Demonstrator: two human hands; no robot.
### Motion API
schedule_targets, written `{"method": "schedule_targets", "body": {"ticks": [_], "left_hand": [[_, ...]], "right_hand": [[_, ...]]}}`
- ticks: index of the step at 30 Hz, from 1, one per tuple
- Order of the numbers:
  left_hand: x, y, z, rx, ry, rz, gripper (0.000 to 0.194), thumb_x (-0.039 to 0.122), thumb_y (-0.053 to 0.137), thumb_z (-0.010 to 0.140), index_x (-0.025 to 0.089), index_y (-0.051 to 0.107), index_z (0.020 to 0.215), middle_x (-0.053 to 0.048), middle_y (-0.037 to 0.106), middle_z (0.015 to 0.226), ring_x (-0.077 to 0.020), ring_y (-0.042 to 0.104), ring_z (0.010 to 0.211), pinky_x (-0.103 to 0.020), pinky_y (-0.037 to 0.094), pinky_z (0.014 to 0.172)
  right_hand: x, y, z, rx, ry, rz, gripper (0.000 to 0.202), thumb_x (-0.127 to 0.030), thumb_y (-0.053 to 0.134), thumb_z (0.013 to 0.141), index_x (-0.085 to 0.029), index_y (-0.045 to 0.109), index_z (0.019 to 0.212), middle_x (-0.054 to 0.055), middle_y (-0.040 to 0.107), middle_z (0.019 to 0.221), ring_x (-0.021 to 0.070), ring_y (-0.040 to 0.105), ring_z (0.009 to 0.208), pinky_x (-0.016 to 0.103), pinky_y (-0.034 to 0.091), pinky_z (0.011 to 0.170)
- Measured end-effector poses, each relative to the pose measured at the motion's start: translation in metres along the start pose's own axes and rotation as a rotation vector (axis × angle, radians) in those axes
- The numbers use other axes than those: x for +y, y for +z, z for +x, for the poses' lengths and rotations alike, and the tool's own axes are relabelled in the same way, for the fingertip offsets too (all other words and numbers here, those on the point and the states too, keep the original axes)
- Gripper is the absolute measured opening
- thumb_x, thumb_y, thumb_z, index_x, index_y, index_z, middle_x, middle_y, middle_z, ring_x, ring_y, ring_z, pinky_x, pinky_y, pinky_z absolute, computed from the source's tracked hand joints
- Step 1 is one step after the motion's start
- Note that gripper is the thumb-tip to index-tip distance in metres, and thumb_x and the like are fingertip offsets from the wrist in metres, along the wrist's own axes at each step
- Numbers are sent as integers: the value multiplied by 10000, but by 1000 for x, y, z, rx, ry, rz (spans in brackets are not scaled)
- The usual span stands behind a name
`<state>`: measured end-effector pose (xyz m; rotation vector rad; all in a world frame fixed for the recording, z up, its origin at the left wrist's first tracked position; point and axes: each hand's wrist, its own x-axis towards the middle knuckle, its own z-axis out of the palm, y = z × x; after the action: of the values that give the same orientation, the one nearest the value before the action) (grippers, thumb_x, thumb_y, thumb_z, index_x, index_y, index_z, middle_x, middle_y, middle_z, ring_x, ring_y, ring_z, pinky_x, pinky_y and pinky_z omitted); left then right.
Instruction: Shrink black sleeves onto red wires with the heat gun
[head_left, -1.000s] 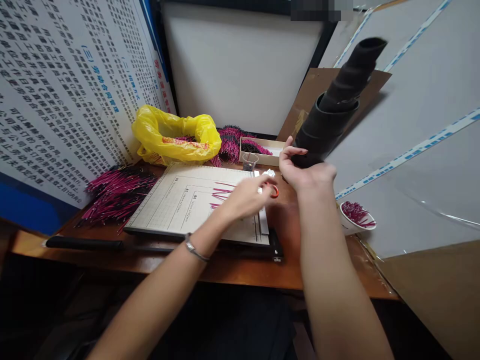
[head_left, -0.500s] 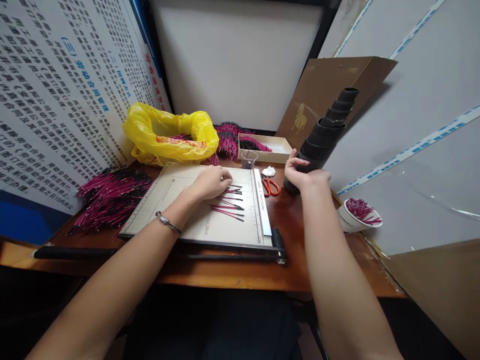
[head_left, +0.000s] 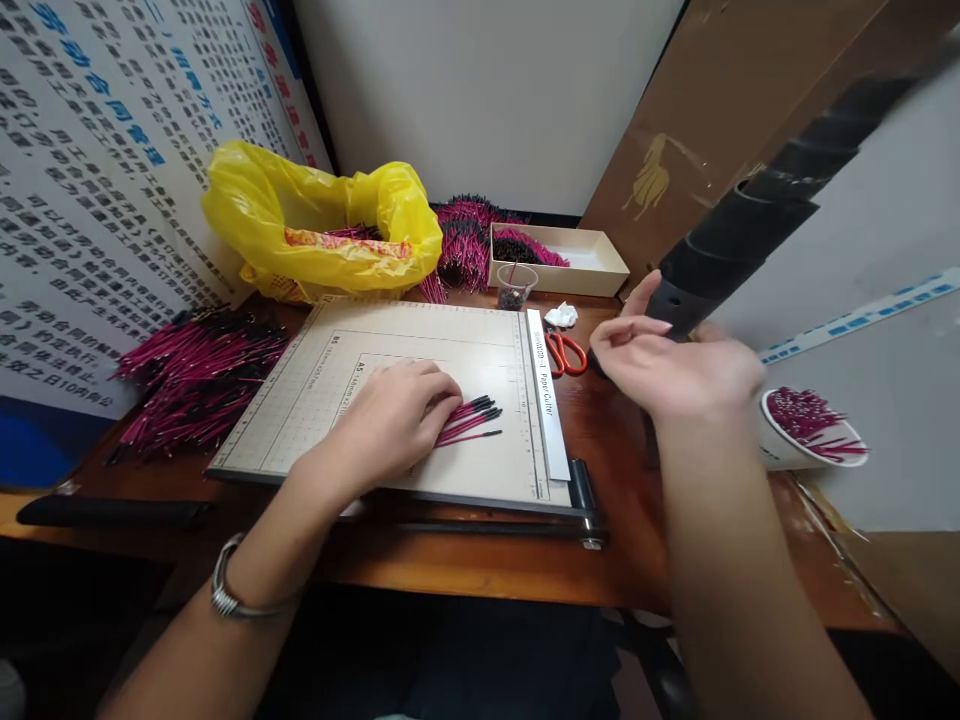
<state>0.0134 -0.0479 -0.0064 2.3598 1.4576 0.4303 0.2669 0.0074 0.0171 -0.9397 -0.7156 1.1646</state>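
My left hand (head_left: pixel 409 405) rests on the beige board of the paper cutter (head_left: pixel 281 400). Its thumb and fingers close around a small bunch of magenta wires with black ends (head_left: pixel 469 425), whose tips point right. My right hand (head_left: pixel 667 365) is turned palm up at the right, fingers loosely bent and apart, with nothing visible in the palm. Directly behind it leans a stack of nested black tubes (head_left: pixel 742 240); whether the hand touches them I cannot tell.
Behind the cutter are a yellow plastic bag (head_left: pixel 255 225), a clear cup (head_left: pixel 517 285) and an open box (head_left: pixel 592 262) with wires. Orange-handled scissors (head_left: pixel 568 355) lie right of the board. A wire pile (head_left: pixel 206 385) lies left; a white cup (head_left: pixel 780 445) holds magenta pieces.
My left hand has come nearer, and the wires that lay spread out are now gathered in a bunch. My right hand has turned palm up near the tubes. The view has shifted.
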Motion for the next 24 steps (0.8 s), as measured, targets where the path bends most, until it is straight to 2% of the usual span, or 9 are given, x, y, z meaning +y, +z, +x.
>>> {"method": "schedule_targets", "body": {"ticks": [2,4,5,7,9,11,13,17,24], "left_hand": [[1,5,-10,62,-53,-53,319,333,446,1013,199,736,990,-79,743,1037,-259,651,993,-428,469,914],[2,10,-18,117,-98,-110,301,370,472,1009,219,732,1002,-64,742,1041,-253,653,989,-428,465,904],[3,13,-21,145,-114,-127,281,379,495,1001,228,732,991,-55,744,1029,-250,655,975,-427,464,892],[4,16,-23,191,-144,-134,233,368,540,980,237,730,947,-36,748,977,-245,662,930,-418,462,852],[6,17,-20,209,-183,-118,187,338,579,955,238,728,907,-22,751,910,-246,668,886,-403,457,802],[7,16,-16,196,-223,-105,162,319,605,936,237,728,869,-14,755,855,-246,674,842,-387,449,753],[7,15,-11,180,-252,-107,156,311,616,926,235,729,852,-10,763,835,-242,680,808,-375,444,722],[7,13,-8,191,-262,-120,154,295,600,923,234,731,869,1,761,825,-220,683,766,-358,440,687],[7,14,-10,206,-250,-95,163,328,599,923,241,734,895,-8,731,850,-219,669,790,-359,450,700]], "right_hand": [[-1,1,-26,25,73,-56,521,-517,194,1010,-222,581,824,73,653,825,103,429,527,304,509,564],[2,-4,-53,30,98,-145,435,-596,429,943,-218,640,901,86,688,872,152,596,683,329,550,624],[6,-8,-66,20,78,-221,371,-582,571,880,-224,656,924,90,710,887,182,650,776,356,578,700],[16,-18,-90,-40,-118,-691,406,-622,642,848,-253,667,1017,80,745,1067,213,702,963,424,602,883],[29,-27,-110,-68,-149,-831,468,-568,743,798,-258,674,1143,90,708,1256,257,672,1159,493,562,1028],[41,-32,-123,-208,-277,-1050,519,-538,672,879,-273,592,1319,86,644,1392,263,627,1282,503,549,1079],[51,-34,-131,-267,-405,-1206,572,-500,633,923,-284,490,1433,91,590,1466,263,595,1339,492,561,1084],[64,-33,-133,-228,-551,-1307,657,-429,642,932,-265,391,1517,117,574,1476,257,610,1321,479,579,1079],[68,-36,-131,-199,-614,-1288,626,-401,676,912,-188,465,1461,131,605,1438,230,631,1290,401,581,1078]]}}
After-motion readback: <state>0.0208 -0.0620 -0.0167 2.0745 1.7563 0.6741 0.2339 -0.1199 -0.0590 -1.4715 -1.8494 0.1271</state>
